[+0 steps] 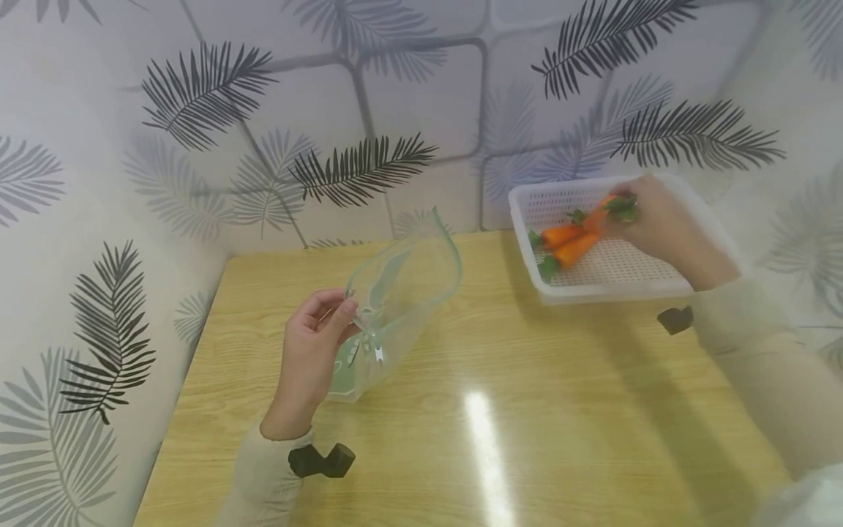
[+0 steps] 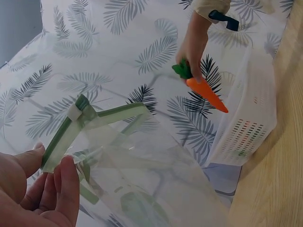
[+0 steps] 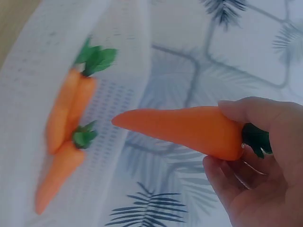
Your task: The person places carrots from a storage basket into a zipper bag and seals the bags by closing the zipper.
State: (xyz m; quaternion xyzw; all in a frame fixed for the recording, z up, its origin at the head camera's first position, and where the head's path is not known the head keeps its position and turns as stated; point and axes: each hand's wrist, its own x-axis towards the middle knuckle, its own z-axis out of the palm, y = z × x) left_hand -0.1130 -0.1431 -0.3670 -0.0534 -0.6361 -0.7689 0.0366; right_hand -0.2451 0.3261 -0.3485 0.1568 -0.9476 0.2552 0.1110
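Observation:
My left hand (image 1: pixel 309 359) pinches the edge of a clear zip bag (image 1: pixel 421 300) with green trim, between thumb and fingers. The bag's mouth gapes toward the right, and a white slider (image 2: pixel 74 112) shows at its corner in the left wrist view. Over the white basket (image 1: pixel 612 294), my right hand (image 1: pixel 658 223) grips an orange carrot (image 3: pixel 180 130) by its thick top end. Its green leaves (image 2: pixel 182 69) stick out by the fingers, and its tip points away from the hand. Lower down in the basket lie other carrots (image 3: pixel 59 175) with green tops.
The perforated basket stands at the back right of the wooden table (image 1: pixel 428 454), close to the wall (image 1: pixel 421 110) with its leaf pattern. Bare wood lies between the bag and the basket. A black wrist mount (image 1: pixel 323 461) sits on the left sleeve.

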